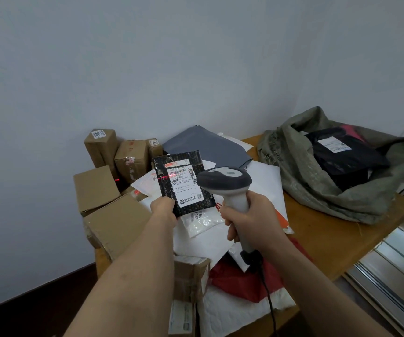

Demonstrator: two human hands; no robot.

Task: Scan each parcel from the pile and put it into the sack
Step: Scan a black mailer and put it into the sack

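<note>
1. We hold the black parcel (184,181) above the pile (203,229), our left hand (163,210) pinching its lower edge.
2. Our right hand (252,215) wraps the scanner (225,182); its red line seems to cross the label (186,183), though dimly.
3. Scanning is under way; next we carry the parcel right, into the sack (317,190).

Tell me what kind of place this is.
Probably a small parcel sorting room: a pile of labelled cardboard boxes and mailers, a handheld barcode scanner, and a woven sack holding parcels.
</note>
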